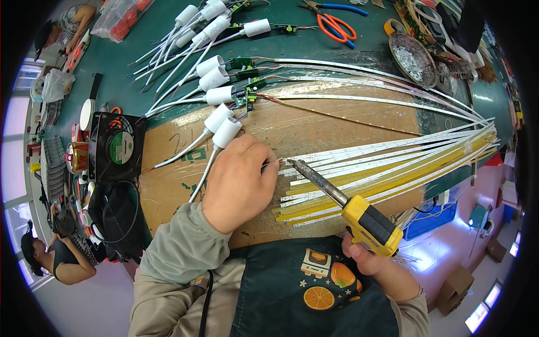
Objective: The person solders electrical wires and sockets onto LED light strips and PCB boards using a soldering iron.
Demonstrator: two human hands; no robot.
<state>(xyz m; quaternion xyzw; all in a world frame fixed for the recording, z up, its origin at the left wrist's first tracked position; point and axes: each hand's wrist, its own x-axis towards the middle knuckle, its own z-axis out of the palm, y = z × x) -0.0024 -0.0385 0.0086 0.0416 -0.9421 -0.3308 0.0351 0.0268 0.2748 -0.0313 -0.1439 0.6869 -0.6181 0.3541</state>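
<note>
My left hand [241, 180] is closed in a pinch on thin wires, whose ends lie at the tip of an LED strip. Beside its knuckles lies a white cylindrical cap [227, 132] with a white cable running under my wrist. My right hand [365, 258] grips a yellow-and-black soldering iron [373, 224] from below. The iron's dark tip reaches left, at the wire ends by the strip. White and yellow LED strips [359, 174] fan out under the iron, bunched together at the far right. How the wires sit between my left fingers is hidden.
Several finished-looking strips with green circuit boards [247, 74] and white caps lie behind. A black fan [116, 147] stands left. Pliers [331, 7], orange-handled scissors [336, 28] and a round metal dish [414, 59] sit at the back. Two other people are at the left.
</note>
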